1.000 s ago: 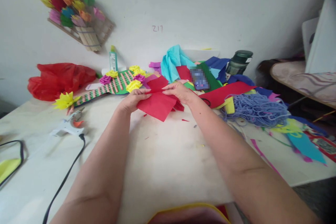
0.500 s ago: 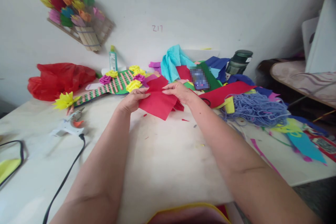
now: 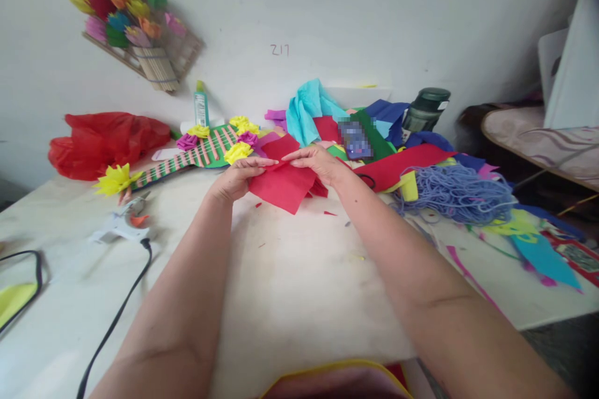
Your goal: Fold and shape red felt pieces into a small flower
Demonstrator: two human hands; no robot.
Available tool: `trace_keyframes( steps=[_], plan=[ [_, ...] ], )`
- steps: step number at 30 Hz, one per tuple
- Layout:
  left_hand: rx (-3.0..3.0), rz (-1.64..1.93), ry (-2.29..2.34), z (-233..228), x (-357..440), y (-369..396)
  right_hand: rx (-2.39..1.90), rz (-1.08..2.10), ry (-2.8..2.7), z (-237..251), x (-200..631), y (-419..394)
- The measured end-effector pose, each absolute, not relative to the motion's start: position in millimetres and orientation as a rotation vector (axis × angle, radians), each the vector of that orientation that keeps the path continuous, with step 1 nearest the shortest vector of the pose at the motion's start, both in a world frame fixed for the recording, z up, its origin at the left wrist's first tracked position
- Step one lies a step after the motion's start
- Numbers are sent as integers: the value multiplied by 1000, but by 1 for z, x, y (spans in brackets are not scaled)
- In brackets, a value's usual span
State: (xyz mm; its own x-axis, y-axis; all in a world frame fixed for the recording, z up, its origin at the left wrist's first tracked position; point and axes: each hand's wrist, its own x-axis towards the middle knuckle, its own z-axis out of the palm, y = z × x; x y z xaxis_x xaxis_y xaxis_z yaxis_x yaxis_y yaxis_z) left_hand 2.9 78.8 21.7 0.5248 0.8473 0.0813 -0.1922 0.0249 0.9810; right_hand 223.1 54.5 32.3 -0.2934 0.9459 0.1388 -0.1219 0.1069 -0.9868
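Between my two hands, just above the table (image 3: 290,287), is a piece of red crepe paper or felt (image 3: 285,190); I cannot tell which material. My left hand (image 3: 241,176) pinches its left side, thumb and fingers pressed together. From the right, my right hand (image 3: 314,162) grips it with the fingertips near its middle, close to the left fingertips. A small fold stands up between them. More red pieces show under the right hand. Behind my left hand lies a green guitar-shaped craft (image 3: 218,143) with yellow and purple flowers.
A white glue gun (image 3: 122,224) with a black cord lies at left, by a red plastic bag (image 3: 107,143). A glue bottle (image 3: 201,107) stands behind. To the right are a phone (image 3: 356,139), blue yarn (image 3: 461,194), coloured sheets and a dark jar (image 3: 425,111).
My fingertips have come closer together on the red piece, and its middle is now pinched up into a fold. The things around it have stayed in place.
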Motion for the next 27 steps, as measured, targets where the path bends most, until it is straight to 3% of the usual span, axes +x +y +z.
trace_keyframes(
  steps=[27],
  plan=[
    [1382, 827, 670, 27, 8, 76, -914, 1275, -1471, 33, 221, 52]
  ],
)
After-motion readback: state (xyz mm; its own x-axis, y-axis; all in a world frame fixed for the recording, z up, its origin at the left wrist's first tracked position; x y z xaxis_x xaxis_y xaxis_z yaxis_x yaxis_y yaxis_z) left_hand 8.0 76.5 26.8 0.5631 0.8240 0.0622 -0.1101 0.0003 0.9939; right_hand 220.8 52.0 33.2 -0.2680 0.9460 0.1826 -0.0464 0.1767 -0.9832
